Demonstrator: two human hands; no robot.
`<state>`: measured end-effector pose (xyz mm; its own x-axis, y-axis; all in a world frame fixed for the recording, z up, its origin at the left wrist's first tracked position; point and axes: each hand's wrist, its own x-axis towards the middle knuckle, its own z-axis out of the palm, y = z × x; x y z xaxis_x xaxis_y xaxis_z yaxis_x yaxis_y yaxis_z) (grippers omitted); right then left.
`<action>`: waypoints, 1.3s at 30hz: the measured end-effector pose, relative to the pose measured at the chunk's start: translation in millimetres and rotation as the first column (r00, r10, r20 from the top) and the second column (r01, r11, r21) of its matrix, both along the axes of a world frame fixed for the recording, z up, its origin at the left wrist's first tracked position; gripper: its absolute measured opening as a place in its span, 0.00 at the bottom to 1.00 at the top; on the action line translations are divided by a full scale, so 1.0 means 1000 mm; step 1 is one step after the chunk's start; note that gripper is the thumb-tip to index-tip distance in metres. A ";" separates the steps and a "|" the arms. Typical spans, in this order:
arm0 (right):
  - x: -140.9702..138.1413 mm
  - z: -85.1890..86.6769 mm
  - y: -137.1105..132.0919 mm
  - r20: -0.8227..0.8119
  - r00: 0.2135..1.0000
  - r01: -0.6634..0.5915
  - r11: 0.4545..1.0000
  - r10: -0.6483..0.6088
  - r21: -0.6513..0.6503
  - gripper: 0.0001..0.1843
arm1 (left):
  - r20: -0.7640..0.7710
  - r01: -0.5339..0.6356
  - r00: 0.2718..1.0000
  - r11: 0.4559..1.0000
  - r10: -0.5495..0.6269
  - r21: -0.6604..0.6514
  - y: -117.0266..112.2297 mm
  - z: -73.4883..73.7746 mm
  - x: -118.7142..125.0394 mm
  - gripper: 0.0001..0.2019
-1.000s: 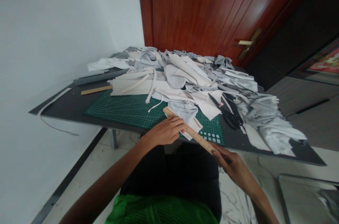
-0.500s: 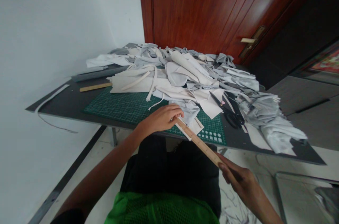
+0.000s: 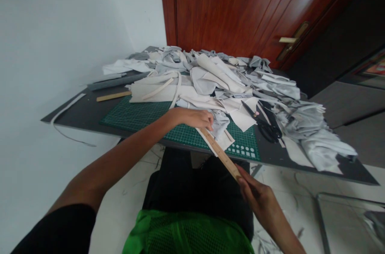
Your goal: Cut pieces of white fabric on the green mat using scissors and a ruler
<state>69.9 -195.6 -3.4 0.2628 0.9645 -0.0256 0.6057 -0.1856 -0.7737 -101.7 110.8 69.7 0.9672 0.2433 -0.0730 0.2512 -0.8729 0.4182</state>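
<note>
My right hand (image 3: 255,194) grips the near end of a wooden ruler (image 3: 221,152), which slants from the table's front edge toward me. My left hand (image 3: 198,119) is closed at the ruler's far end, fingers curled over crumpled grey cloth (image 3: 221,121). What those fingers pinch is hidden. Under the ruler and cloth lies a pale cloth piece (image 3: 226,140), partly on the green cutting mat (image 3: 135,114). Black scissors (image 3: 266,130) rest partly open to the right.
Heaped white and grey cloth scraps (image 3: 216,73) cover the back of the dark table (image 3: 75,113). A wooden strip (image 3: 112,96) lies at the left, with a pale cord (image 3: 67,105) hanging over the edge. A wooden door (image 3: 222,9) stands behind. A metal frame (image 3: 323,218) is at lower right.
My left hand has shifted right, over the grey cloth at the ruler's far end. My right hand has swung the near end of the ruler leftward. The view has shifted slightly.
</note>
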 end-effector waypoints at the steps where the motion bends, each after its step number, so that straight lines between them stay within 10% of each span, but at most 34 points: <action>1: -0.003 0.000 0.003 0.008 1.000 0.000 1.000 0.000 0.013 0.37 | -0.065 -0.010 0.998 0.995 0.003 -0.103 0.004 0.001 0.004 0.13; 10: -0.016 -0.001 0.007 -0.013 1.000 -0.015 1.000 0.015 0.005 0.37 | -0.224 -0.088 0.974 0.976 0.042 -0.199 0.018 -0.002 0.030 0.15; 23: -0.008 0.005 0.026 -0.082 0.994 -0.073 0.997 0.072 -0.004 0.36 | -0.020 0.178 0.984 0.983 -0.179 -0.048 0.026 -0.007 0.009 0.12; 39: 0.018 0.016 0.042 -0.104 0.988 -0.126 0.989 0.117 -0.083 0.40 | 0.024 0.000 1.000 0.993 -0.003 0.121 0.026 -0.028 0.018 0.04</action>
